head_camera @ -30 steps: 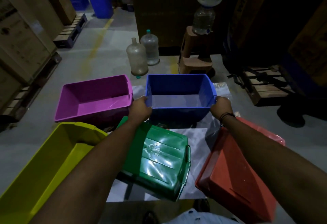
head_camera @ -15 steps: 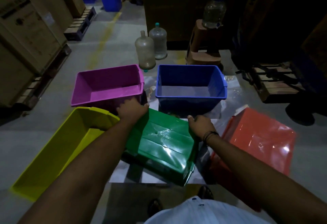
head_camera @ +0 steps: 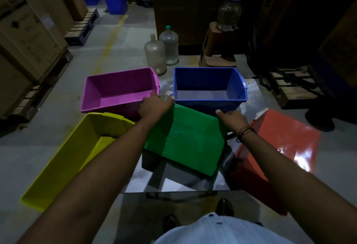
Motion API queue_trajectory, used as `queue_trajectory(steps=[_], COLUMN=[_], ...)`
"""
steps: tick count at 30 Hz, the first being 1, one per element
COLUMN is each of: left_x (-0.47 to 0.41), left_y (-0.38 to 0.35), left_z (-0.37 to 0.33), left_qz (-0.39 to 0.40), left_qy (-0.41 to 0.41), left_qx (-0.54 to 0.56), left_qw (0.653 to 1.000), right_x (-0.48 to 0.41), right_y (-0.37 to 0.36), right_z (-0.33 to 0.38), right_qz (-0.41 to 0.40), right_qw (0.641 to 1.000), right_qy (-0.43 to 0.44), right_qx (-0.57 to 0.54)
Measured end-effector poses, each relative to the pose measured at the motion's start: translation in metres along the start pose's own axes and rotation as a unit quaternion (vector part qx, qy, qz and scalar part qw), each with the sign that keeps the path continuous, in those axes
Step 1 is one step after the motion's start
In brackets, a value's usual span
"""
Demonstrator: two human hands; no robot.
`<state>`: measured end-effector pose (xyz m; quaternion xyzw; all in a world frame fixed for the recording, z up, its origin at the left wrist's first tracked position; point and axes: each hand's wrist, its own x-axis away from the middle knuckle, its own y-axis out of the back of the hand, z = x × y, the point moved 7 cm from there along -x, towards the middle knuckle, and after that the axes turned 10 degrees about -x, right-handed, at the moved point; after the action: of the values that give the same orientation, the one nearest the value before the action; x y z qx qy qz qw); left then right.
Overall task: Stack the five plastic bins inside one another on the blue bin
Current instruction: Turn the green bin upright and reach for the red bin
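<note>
The blue bin stands upright and empty on the floor ahead. Just in front of it the green bin is upside down, lifted and tilted, its bottom facing me. My left hand grips its far left corner and my right hand grips its far right corner. The purple bin stands upright to the left of the blue one. The yellow bin lies open at the near left. The orange bin rests upside down at the right.
Two big water bottles stand behind the bins, next to a brown stool. Wooden crates on pallets line the left side. A pallet lies at the right. My feet are at the near edge.
Both hands left the blue bin's rim, came back to the green bin and took hold of its far corners. The green bin has risen and tilted toward the blue bin.
</note>
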<state>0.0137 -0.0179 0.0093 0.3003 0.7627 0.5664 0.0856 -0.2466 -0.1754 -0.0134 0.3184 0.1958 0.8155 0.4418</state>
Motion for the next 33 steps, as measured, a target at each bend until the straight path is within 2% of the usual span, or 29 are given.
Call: queue_trajectory(steps=[5, 8, 13, 16, 21, 25, 33], left_x=[0.009, 0.015, 0.025, 0.03, 0.038, 0.046, 0.053], left_y=[0.01, 0.004, 0.002, 0.007, 0.013, 0.02, 0.013], left_z=[0.004, 0.011, 0.027, 0.031, 0.033, 0.026, 0.037], left_qz=[0.024, 0.04, 0.05, 0.082, 0.132, 0.157, 0.192], left_qy=[0.035, 0.048, 0.061, 0.056, 0.084, 0.072, 0.074], left_qx=[0.077, 0.149, 0.187, 0.227, 0.288, 0.302, 0.339], left_qw=[0.996, 0.987, 0.979, 0.969, 0.945, 0.937, 0.918], right_x=[0.011, 0.016, 0.026, 0.032, 0.038, 0.036, 0.039], right_y=[0.026, 0.022, 0.015, 0.012, 0.02, 0.042, 0.048], right_z=[0.004, 0.0, -0.007, -0.008, -0.005, -0.004, -0.013], right_qz=[-0.061, -0.036, -0.007, 0.012, -0.002, -0.1, -0.089], right_qw=[0.991, 0.988, 0.973, 0.966, 0.965, 0.961, 0.95], right_qy=[-0.021, -0.052, -0.111, -0.126, -0.117, -0.074, -0.072], right_qx=[-0.114, -0.139, -0.205, -0.226, -0.236, -0.246, -0.29])
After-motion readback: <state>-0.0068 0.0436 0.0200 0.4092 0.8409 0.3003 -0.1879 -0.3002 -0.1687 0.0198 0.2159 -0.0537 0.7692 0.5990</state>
